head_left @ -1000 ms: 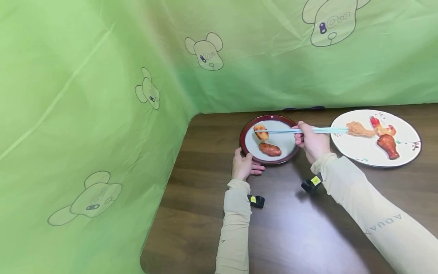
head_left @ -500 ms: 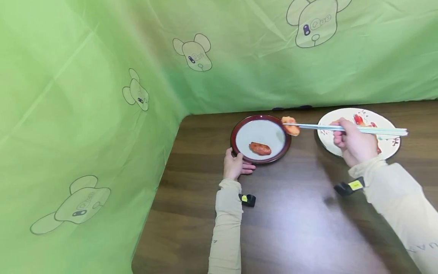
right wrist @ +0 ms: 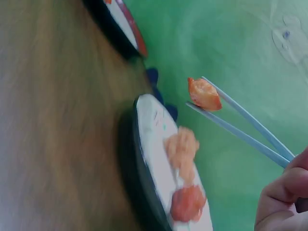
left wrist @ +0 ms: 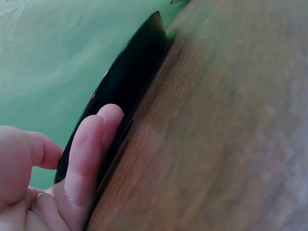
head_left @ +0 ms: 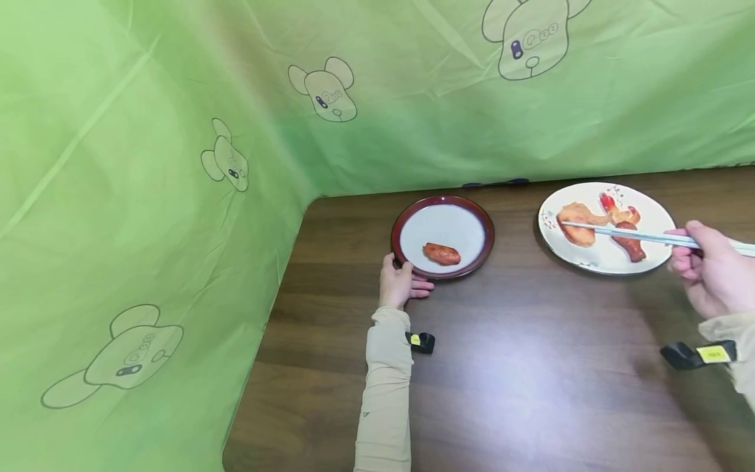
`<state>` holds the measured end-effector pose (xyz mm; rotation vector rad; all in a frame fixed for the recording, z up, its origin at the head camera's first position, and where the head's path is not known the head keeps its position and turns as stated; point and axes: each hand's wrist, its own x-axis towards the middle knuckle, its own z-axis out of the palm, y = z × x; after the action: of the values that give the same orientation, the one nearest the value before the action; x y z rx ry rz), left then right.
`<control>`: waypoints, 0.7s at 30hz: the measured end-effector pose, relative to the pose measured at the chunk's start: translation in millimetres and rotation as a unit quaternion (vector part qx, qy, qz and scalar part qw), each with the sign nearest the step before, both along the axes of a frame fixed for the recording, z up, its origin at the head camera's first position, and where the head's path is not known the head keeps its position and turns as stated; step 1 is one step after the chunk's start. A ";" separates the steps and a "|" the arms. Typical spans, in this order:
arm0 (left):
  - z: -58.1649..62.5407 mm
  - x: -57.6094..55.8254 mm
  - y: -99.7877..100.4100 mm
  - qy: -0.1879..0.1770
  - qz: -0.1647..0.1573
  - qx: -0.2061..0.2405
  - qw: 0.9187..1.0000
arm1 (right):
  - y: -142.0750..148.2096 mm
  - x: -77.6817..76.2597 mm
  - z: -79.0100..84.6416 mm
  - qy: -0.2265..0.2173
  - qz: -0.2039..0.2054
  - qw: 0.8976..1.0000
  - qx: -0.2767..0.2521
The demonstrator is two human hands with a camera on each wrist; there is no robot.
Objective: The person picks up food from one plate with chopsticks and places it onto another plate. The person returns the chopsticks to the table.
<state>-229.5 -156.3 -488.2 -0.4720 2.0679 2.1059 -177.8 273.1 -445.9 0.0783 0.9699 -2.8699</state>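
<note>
My right hand holds pale blue chopsticks, also in the right wrist view. Between their tips is a small orange-brown piece of food, like a bit of fried chicken, raised above the white patterned oval plate. That plate bears a pale fried drumstick, a darker brown drumstick and a red-tailed shrimp. My left hand grips the near left rim of a brown-rimmed round plate, its fingers against the dark outer side in the left wrist view. A browned chicken wing lies on that plate.
Both plates stand on a dark wooden table, the oval one to the right of the round one. Green cloth with printed mouse heads hangs along the table's back and left edges.
The chopsticks have carried the orange-brown piece from the round plate rightward to over the oval plate. My left hand has kept its grip on the round plate; the view has shifted slightly.
</note>
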 end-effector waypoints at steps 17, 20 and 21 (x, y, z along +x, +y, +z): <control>-1.4 0.7 -0.7 -0.004 -0.005 -0.004 1.000 | 17.9 16.1 -17.0 0.008 -0.085 0.980 0.181; -0.8 0.6 -0.7 -0.008 -0.005 -0.003 1.000 | 12.1 16.9 -13.9 0.015 -0.100 0.970 0.223; -0.8 0.5 -0.7 -0.008 -0.005 -0.003 1.000 | 10.8 17.1 -12.6 0.016 -0.105 0.967 0.232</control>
<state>-228.9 -156.9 -489.0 -0.4777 2.0634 2.0841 -160.7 283.9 -458.5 0.1848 1.7172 -2.7587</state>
